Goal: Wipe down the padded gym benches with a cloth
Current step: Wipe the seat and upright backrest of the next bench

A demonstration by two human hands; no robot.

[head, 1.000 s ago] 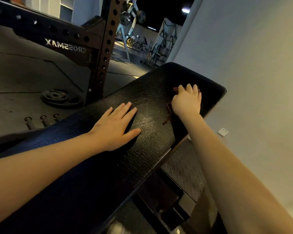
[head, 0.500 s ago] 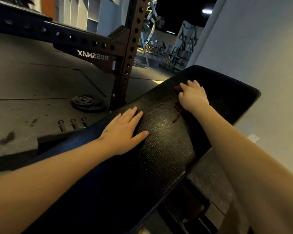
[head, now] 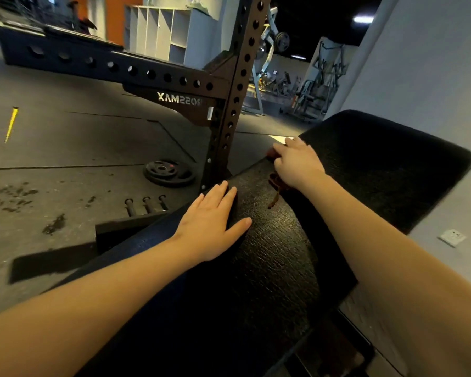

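A black padded bench (head: 365, 164) with a textured surface runs from the lower left up to the right. My right hand (head: 297, 161) presses a dark red cloth (head: 276, 183) flat against the pad's left edge; most of the cloth is hidden under the palm, with a strand hanging below it. My left hand (head: 212, 227) rests flat on the pad nearer to me, fingers straight and spread, holding nothing.
A dark perforated rack upright (head: 237, 93) stands just left of the bench. Weight plates (head: 169, 172) and three pegs (head: 146, 204) lie on the rubber floor beside it. A grey wall with a socket (head: 452, 237) is close on the right.
My right hand has slid the cloth leftwards across the pad from its middle to its left edge. My left hand has shifted slightly towards that same edge. The view has turned left.
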